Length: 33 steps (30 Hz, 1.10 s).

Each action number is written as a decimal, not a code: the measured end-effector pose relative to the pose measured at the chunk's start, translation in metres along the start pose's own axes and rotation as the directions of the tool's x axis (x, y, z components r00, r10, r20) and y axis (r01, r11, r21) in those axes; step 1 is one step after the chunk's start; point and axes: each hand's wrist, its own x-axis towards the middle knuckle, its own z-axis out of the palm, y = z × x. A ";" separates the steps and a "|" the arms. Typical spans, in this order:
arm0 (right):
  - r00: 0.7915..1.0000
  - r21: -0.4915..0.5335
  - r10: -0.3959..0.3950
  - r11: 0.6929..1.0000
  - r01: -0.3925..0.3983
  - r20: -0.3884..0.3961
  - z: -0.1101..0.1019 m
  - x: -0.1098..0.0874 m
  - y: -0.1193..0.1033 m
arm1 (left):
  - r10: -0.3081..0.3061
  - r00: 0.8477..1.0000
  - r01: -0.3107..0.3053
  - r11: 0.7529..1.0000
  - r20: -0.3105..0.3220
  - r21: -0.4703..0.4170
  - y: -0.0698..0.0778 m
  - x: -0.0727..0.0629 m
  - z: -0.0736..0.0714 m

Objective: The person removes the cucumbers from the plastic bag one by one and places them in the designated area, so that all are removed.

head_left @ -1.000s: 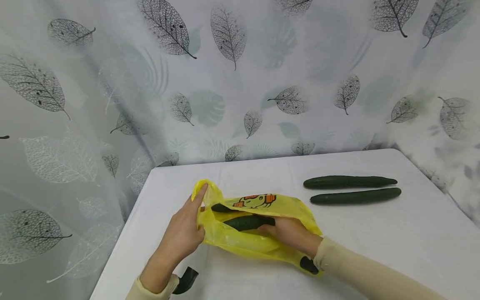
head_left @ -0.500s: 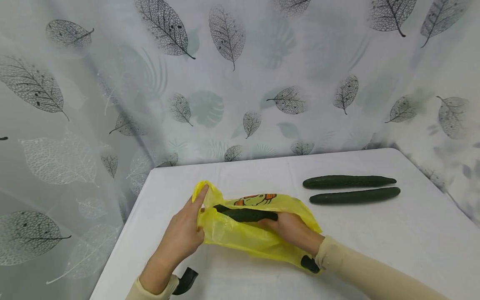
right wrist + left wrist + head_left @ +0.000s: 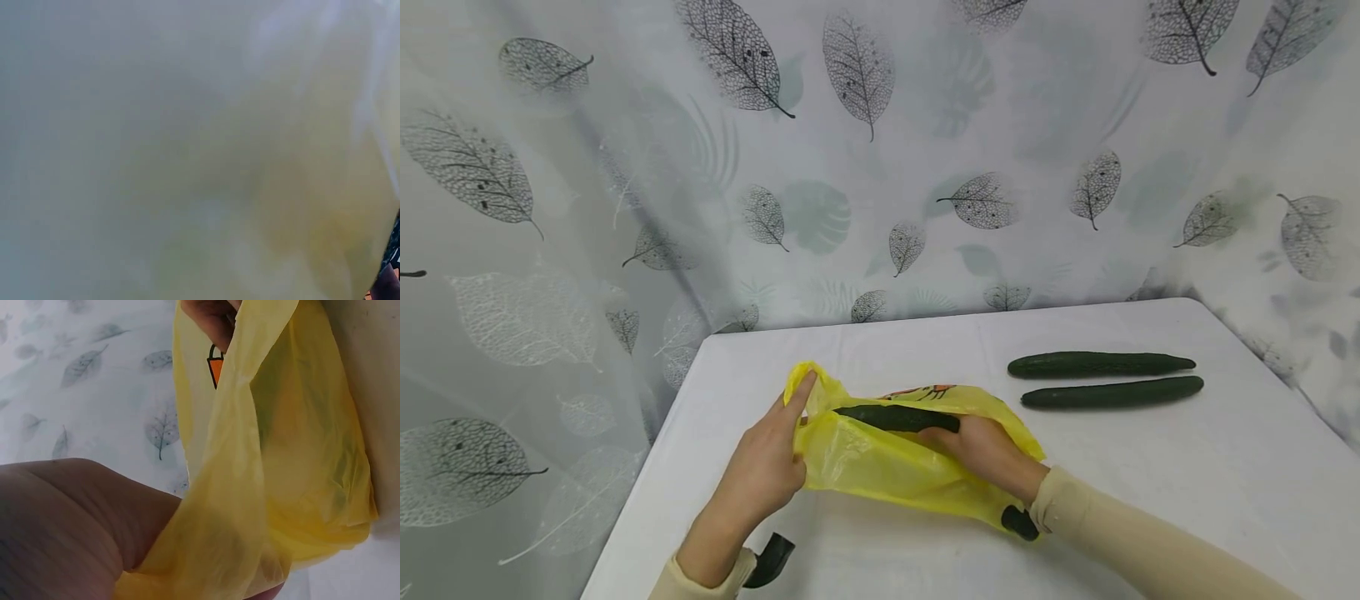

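Observation:
In the head view my left hand [image 3: 767, 458] holds the left end of a thin yellow plastic bag [image 3: 887, 475], index finger pointing up along the raised plastic. The left wrist view has the plastic [image 3: 231, 506] draped over those fingers. My right hand [image 3: 988, 450] reaches into the bag's mouth and grips the right end of a dark green cucumber [image 3: 898, 417]. This cucumber lies lengthwise along the opening, its left tip near the left hand. Blurred plastic [image 3: 187, 156] covers nearly all of the right wrist view.
Two more cucumbers, a far one [image 3: 1101, 364] and a nearer one [image 3: 1112, 392], lie side by side at the table's back right. White cloth covers the table [image 3: 1150, 483]. A leaf-patterned curtain [image 3: 880, 167] hangs behind. Dark wrist devices show at the left sleeve [image 3: 700, 583] and under the bag's right edge.
My right hand has lifted the gripped cucumber slightly toward the bag's far edge. Another cucumber visible behind it in the bag is now hidden. The left hand stays nearly still.

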 end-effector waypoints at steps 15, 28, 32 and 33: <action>0.999 0.062 0.022 0.998 -0.020 -0.032 -0.001 0.005 0.000 | 0.017 0.999 -0.018 1.000 0.031 0.014 -0.001 0.000 -0.001; 0.997 0.071 -0.044 0.996 0.048 -0.055 -0.002 0.007 0.003 | -0.006 1.000 0.006 1.000 0.007 0.001 -0.003 0.001 -0.001; 1.000 0.108 0.007 0.994 -0.005 -0.016 -0.002 0.004 0.000 | 0.000 1.000 0.000 1.000 0.003 -0.007 -0.003 0.001 -0.001; 1.000 0.109 0.029 0.994 -0.028 -0.004 -0.002 0.002 -0.001 | 0.007 1.000 -0.007 1.000 0.002 -0.008 -0.003 0.001 -0.001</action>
